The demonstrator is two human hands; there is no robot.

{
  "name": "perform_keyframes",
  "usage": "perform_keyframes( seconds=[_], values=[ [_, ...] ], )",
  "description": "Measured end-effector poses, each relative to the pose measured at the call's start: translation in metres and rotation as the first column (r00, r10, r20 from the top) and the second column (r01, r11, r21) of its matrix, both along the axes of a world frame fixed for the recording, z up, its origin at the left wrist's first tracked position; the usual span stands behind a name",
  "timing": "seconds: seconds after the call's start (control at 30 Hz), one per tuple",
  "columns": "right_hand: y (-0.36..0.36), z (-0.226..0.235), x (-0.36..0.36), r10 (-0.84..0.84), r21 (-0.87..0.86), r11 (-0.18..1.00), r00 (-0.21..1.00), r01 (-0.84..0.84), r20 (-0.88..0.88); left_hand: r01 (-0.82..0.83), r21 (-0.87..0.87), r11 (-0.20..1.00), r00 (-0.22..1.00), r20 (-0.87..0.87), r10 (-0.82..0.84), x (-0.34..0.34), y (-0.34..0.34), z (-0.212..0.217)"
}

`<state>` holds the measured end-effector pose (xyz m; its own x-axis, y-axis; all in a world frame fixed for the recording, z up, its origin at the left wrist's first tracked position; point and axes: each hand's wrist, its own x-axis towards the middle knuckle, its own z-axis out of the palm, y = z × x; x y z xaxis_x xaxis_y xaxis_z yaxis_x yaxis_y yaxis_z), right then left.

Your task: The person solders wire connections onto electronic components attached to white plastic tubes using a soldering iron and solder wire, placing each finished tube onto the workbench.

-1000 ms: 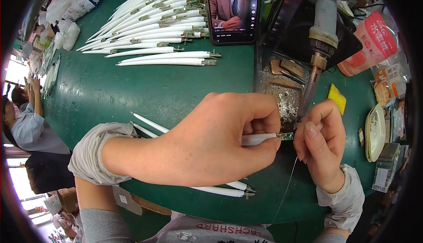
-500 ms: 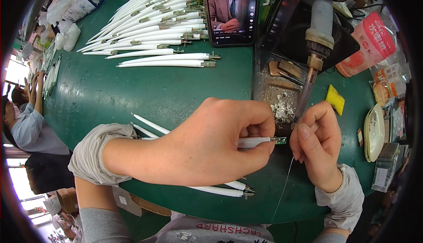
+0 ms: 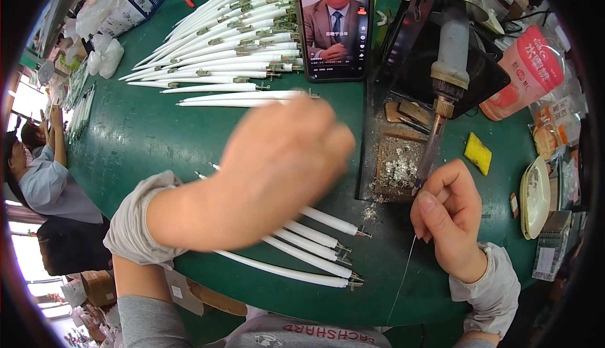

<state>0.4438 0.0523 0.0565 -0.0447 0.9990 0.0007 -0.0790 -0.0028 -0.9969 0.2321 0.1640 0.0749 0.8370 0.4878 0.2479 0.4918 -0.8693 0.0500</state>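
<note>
Meanwhile right hand (image 3: pixel 449 219) pinches solder wire (image 3: pixel 403 272) in closed grip; blurred left hand's (image 3: pixel 277 159) grip unclear above white tubes (image 3: pixel 315 247).

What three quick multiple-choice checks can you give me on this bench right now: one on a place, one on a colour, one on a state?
1. Where does the phone stand?
A. At the far edge of the table, beside the pile of white tubes
B. Under the right hand
C. On the yellow sponge

2. What colour is the table top?
A. Red
B. Green
C. White

3. What is the right hand doing?
A. Lying flat and open on the table
B. Pinching a thin wire near the soldering iron tip
C. Holding the phone

Answers:
1. A, the lit screen stands upright just right of the tube pile.
2. B, the bare surface around the tubes is dark green.
3. B, the fingers are closed together and the wire trails down from them.
</note>
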Motion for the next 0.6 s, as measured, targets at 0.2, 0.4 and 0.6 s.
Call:
perform_keyframes(
  seconds=[0.2,0.4,0.6],
  values=[
    [0.000,0.002,-0.001,0.002,-0.026,1.000,1.000,-0.002,0.001,-0.151,0.377,0.914,0.956,-0.178,0.232,-0.011,0.028,-0.010],
    [-0.003,0.004,0.000,0.100,-0.031,0.995,0.993,-0.098,0.065,-0.002,-0.070,0.998,1.000,-0.009,0.001,-0.002,0.002,-0.002],
    [-0.004,0.010,-0.007,0.050,-0.205,0.976,0.995,-0.066,-0.084,0.233,-0.368,0.900,0.964,0.209,-0.165,0.000,-0.025,0.009]
  ],
)
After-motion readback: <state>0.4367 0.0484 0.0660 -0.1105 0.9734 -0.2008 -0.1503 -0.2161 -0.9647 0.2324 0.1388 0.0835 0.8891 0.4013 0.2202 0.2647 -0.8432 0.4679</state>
